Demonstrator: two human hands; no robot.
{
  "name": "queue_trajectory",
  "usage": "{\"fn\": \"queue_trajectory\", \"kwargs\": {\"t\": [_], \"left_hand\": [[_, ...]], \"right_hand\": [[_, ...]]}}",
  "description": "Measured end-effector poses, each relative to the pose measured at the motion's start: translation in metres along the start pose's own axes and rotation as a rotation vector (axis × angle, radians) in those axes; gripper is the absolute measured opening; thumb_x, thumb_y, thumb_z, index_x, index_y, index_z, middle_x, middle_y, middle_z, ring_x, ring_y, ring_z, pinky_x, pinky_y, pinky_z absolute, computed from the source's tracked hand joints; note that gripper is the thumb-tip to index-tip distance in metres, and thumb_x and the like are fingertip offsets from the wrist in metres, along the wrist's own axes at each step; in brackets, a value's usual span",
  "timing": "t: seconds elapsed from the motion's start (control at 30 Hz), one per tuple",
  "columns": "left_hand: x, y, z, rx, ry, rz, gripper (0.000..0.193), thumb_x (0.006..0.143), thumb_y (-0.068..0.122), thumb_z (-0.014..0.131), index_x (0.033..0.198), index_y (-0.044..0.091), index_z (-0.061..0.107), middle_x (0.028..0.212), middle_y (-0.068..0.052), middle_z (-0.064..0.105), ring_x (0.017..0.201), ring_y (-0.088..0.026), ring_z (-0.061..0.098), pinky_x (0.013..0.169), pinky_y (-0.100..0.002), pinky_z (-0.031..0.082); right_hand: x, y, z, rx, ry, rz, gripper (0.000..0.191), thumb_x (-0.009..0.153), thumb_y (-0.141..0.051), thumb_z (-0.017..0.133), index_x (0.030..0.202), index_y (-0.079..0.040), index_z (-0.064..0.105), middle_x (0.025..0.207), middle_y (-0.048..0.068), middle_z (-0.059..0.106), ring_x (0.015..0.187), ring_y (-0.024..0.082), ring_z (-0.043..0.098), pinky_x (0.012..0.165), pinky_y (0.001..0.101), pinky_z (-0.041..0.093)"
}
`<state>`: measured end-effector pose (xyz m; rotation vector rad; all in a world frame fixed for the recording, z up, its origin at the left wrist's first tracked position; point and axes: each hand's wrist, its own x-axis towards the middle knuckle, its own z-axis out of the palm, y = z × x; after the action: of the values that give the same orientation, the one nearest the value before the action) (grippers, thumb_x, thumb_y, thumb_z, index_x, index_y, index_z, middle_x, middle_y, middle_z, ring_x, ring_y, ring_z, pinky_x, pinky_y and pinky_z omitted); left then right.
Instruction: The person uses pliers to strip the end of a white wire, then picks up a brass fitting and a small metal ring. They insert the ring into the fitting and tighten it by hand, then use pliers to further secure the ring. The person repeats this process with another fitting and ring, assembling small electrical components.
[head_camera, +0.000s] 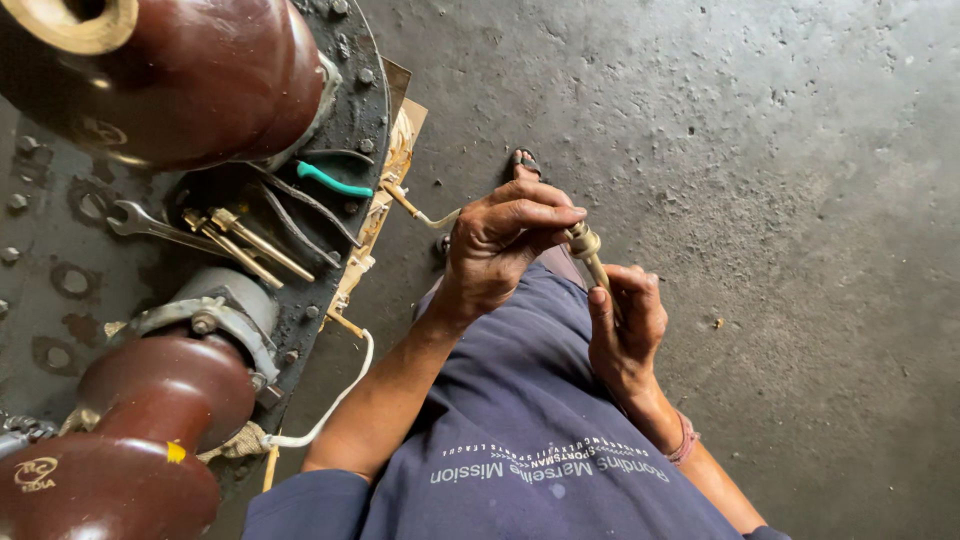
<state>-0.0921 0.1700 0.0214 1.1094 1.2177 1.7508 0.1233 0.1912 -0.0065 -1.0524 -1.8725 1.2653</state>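
rod (592, 258) – thin brass stick with a nut, held up over the lap | left hand (505, 240) fingers pinch its top end | right hand (625, 325) fingers wrap the lower part | looks hard, light, maybe greasy – hold near the nut

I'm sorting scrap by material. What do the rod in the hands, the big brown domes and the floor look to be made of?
Rod: probably brass, dull yellow metal with a nut, held by the left hand and right hand. Brown domes: likely glazed ceramic, glossy with highlights. Floor: seemingly concrete, grey, rough and pitted.
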Motion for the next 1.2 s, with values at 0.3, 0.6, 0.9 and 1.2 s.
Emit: {"fn": "queue_trajectory", "kwargs": {"t": [0.3,0.6,0.9,1.2], "left_hand": [[-0.01,-0.006,0.002,-0.169,-0.056,-0.162,0.023,0.096,-0.009,0.072,0.115,0.005,0.074,0.114,-0.004,0.069,0.104,-0.011,0.068,0.095,-0.025,0.06],[-0.013,-0.008,-0.006,-0.208,-0.102,-0.107,0.02,0.098,-0.008,0.073,0.113,0.005,0.074,0.111,-0.004,0.07,0.098,-0.009,0.068,0.089,-0.023,0.058],[-0.016,0.011,-0.009,-0.193,-0.093,-0.199,0.012,0.097,0.0,0.075,0.109,0.004,0.073,0.105,-0.005,0.069,0.095,-0.009,0.066,0.085,-0.024,0.057],[-0.022,0.019,0.003,-0.041,0.023,-0.221,0.011,0.097,0.013,0.078,0.097,0.005,0.07,0.098,-0.003,0.069,0.092,-0.01,0.065,0.084,-0.025,0.055]], "right_hand": [[-0.01,0.006,0.008,-0.232,0.126,-0.222,0.018,0.106,-0.013,0.065,0.115,-0.002,0.055,0.088,0.005,0.06,0.082,0.016,0.047,0.083,0.0342,0.039],[-0.02,0.017,-0.011,0.435,-0.07,0.359,0.039,0.107,-0.038,0.058,0.108,0.001,0.062,0.077,-0.002,0.051,0.068,0.007,0.04,0.062,0.0239,0.032],[-0.014,0.008,-0.001,0.194,-0.099,0.109,0.045,0.113,-0.042,0.049,0.102,0.0,0.062,0.083,-0.001,0.055,0.069,0.007,0.046,0.063,0.0249,0.038],[-0.012,0.004,0.006,-0.055,-0.006,-0.114,0.02,0.111,-0.02,0.057,0.107,-0.001,0.056,0.081,0.002,0.05,0.075,0.011,0.042,0.07,0.0274,0.035]]}}
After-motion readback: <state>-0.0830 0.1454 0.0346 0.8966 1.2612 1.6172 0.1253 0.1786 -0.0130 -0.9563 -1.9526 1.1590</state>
